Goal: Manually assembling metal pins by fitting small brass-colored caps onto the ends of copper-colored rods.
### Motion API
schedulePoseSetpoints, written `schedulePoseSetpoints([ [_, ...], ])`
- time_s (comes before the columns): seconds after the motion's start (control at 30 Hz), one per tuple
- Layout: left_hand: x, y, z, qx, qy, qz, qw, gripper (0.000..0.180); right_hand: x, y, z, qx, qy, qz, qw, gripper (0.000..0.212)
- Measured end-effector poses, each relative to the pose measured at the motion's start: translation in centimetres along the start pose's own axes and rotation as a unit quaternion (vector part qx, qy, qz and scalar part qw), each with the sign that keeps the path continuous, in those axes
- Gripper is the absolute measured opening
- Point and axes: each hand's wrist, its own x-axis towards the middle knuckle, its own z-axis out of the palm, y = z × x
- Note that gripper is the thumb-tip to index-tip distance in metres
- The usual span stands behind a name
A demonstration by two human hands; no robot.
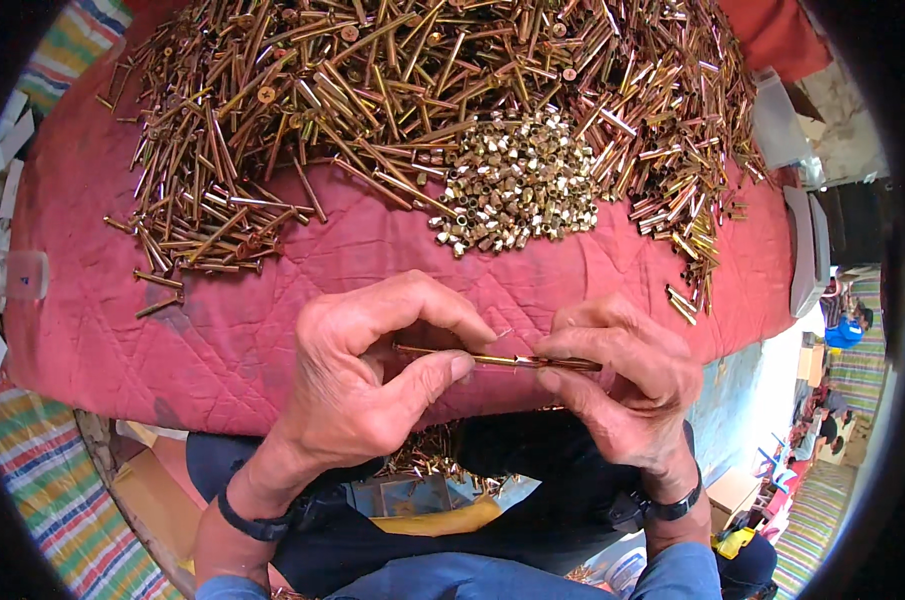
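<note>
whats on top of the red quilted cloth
Long brass-coloured screws, a heap of small shiny metal fittings, and slim metal rods at the right. The cloth directly beneath these piles is covered and cannot be seen.

Noted red quilted cloth [242,345], creased. At cloth's left edge, logged clear plastic container [27,275]; at right edge, pale plastic tray [808,255]; near upper right corner, translucent tub [778,125]. Beyond lower left corner, saw striped sheeting [62,490] and brown cardboard [154,500]. Well beyond right edge, observed person in blue [846,331].
</note>
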Motion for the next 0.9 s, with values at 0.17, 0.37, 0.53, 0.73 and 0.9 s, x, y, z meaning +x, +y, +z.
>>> schedulePoseSetpoints([
  [0.17,0.0,0.6,-0.2,0.054,-0.007,0.034,0.998,0.015,0.1,-0.1,-0.2,0.031,0.008,0.018,0.999,0.024],
  [0.37,-0.3,0.4,0.2,0.01,0.015,0.0,1.0,0.016,0.1,-0.2,0.1,0.031,0.002,0.019,0.999,0.026],
  [0.53,-0.1,0.1,0.2,0.051,0.006,0.047,0.998,0.014,-0.2,0.6,0.6,-0.118,-0.032,-0.114,0.986,0.039],
  [0.73,0.0,0.0,0.1,0.161,0.033,0.126,0.978,0.012,0.1,-0.1,0.6,-0.268,-0.07,-0.154,0.949,0.049],
  [0.9,-0.1,-0.4,0.7,-0.212,0.074,-0.077,0.971,0.014,-0.6,-0.1,1.2,0.223,0.162,0.109,0.955,0.033],
])
